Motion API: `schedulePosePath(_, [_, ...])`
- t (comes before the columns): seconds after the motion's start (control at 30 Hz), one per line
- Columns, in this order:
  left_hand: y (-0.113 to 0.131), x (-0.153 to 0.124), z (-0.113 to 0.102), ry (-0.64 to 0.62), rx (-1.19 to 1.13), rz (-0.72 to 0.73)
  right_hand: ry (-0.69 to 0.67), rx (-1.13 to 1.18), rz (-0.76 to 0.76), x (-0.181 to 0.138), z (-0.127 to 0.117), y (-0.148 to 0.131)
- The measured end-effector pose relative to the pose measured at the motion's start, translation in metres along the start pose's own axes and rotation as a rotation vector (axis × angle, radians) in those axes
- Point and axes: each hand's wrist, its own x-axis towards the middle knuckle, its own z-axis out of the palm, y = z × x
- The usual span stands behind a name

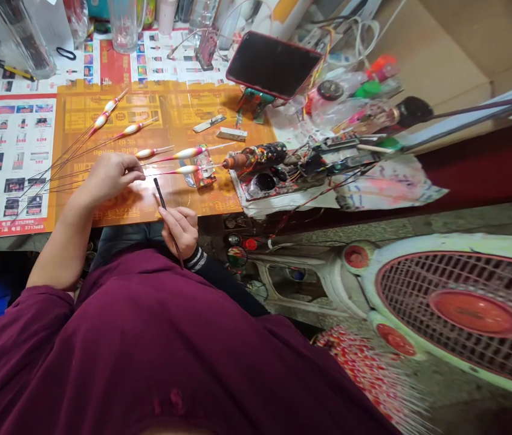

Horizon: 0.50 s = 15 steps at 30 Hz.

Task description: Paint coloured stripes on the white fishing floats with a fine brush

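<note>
Head view: my left hand (110,175) pinches the wire-thin stem of a slim red-and-cream painted float (187,170) over the bench (165,115), light and brittle I judge; my right hand (182,228) grips a thin black brush (161,193).

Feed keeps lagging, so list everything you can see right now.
floats: about six, white-red-yellow, fanned on mat
mat: one, orange, table centre
flyers: several, white printed, table left and back
phone: one, black, propped at back
tool: one, paint-splattered, right of floats
bottles: several, clear, table right
glass: one, clear, table back
fan: one, white and red, floor right
brush: one, dark, over table's front edge
left hand: one, bare, pinching a float stem
right hand: one, bare, holding brush
</note>
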Motion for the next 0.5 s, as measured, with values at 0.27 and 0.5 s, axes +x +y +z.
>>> schedulePosePath(0.27, [-0.014, -0.011, -0.038, 0.173, 0.106, -0.067, 0.016, 0.048, -0.041, -0.002, 0.001, 0.005])
schedulePosePath(0.5, [-0.046, -0.013, -0.039, 0.150, 0.176, -0.174, -0.026, 0.070, 0.016, 0.000, 0.006, 0.005])
